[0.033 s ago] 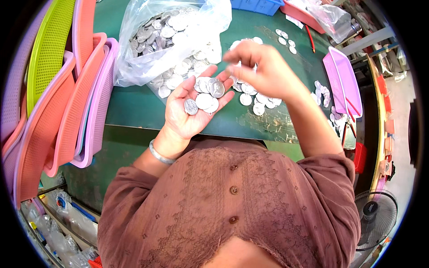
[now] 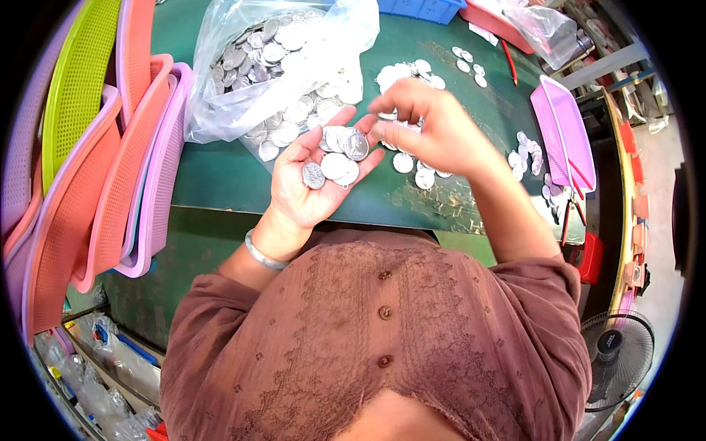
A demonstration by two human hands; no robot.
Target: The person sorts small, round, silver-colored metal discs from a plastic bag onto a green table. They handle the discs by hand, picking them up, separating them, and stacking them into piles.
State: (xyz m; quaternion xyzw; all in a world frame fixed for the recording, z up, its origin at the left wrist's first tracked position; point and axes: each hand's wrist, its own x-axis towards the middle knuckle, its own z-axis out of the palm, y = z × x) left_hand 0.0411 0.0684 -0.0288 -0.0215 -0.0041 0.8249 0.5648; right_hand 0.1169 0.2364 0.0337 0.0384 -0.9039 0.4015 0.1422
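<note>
My left hand point(image 2: 301, 192) is turned palm up over the near edge of the green table, holding several silver coin-like discs point(image 2: 335, 167). A small loop shows on the rim of one. A darker disc point(image 2: 313, 175) lies apart from the others near the base of the thumb. My right hand point(image 2: 423, 121) hovers just right of the left fingertips, its thumb and forefinger curved and apart with no disc visible between them. Beneath and behind it, more discs point(image 2: 403, 162) are spread on the table. A clear plastic bag point(image 2: 213, 110) full of discs point(image 2: 257, 55) lies open beyond my left hand.
Stacked perforated plastic baskets point(image 2: 103, 184) crowd the left side. A purple basket point(image 2: 562, 132) stands at the right, with loose discs point(image 2: 526, 154) beside it. Farther back are a blue bin point(image 2: 423, 10), a red pen point(image 2: 510, 62) and small discs point(image 2: 471, 65). A fan point(image 2: 614, 360) stands lower right.
My right hand has dropped slightly toward me, uncovering more discs behind it. The left hand and its discs have hardly moved.
</note>
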